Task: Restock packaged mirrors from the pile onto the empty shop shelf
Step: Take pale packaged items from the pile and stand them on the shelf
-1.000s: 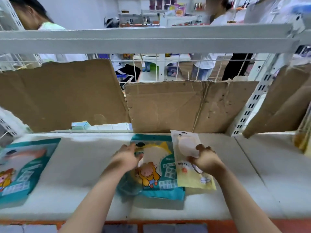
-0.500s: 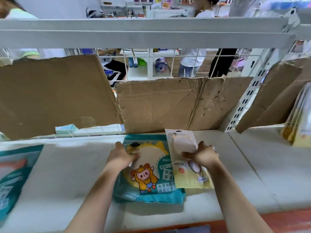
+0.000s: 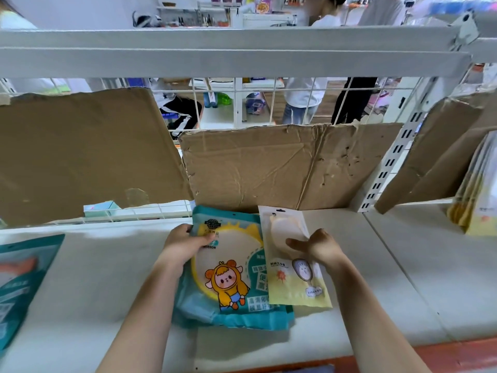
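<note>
The left grip holds the teal mirror pack by its upper left edge. The right grip pinches the yellow mirror pack at its right side. Both packs lie flat on the shelf, and the yellow one overlaps the teal. The film looks glossy, so I think the yellow pack could slide toward the shelf's front edge.

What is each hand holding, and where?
Left hand grips the teal pack at its upper left edge; right hand pinches the yellow pack at its right edge.
</note>
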`<state>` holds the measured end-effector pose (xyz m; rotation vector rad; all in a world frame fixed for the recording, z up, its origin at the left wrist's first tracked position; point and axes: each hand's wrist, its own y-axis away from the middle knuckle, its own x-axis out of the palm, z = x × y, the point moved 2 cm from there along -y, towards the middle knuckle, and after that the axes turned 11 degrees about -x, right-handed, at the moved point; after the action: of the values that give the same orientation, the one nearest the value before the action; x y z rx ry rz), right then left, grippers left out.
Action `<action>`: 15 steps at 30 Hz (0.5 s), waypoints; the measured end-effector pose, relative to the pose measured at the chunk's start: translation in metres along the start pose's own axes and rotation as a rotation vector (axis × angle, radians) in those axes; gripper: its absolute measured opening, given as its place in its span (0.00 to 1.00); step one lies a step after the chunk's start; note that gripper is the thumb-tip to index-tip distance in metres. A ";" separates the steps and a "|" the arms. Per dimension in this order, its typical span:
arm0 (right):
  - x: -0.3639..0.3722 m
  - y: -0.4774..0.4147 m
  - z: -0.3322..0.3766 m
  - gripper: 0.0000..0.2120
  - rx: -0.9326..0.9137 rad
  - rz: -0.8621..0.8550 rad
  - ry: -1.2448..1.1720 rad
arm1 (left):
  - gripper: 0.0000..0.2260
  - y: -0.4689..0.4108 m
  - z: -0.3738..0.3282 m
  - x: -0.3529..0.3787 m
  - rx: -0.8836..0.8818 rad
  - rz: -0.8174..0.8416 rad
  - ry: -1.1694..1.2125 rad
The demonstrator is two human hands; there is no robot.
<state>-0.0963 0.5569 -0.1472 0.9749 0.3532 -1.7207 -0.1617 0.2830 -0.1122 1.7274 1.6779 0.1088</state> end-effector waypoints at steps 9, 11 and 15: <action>0.000 0.003 0.013 0.29 -0.028 -0.051 -0.166 | 0.17 0.008 -0.001 0.002 0.041 0.119 0.300; 0.000 0.003 0.010 0.33 0.017 -0.049 -0.289 | 0.14 0.007 0.002 0.002 0.038 0.129 0.307; 0.002 0.004 0.012 0.26 0.022 0.017 -0.346 | 0.11 0.005 0.007 0.002 0.020 0.187 0.387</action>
<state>-0.0984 0.5463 -0.1399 0.6756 0.1003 -1.8409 -0.1539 0.2822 -0.1158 1.9687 1.7821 0.5451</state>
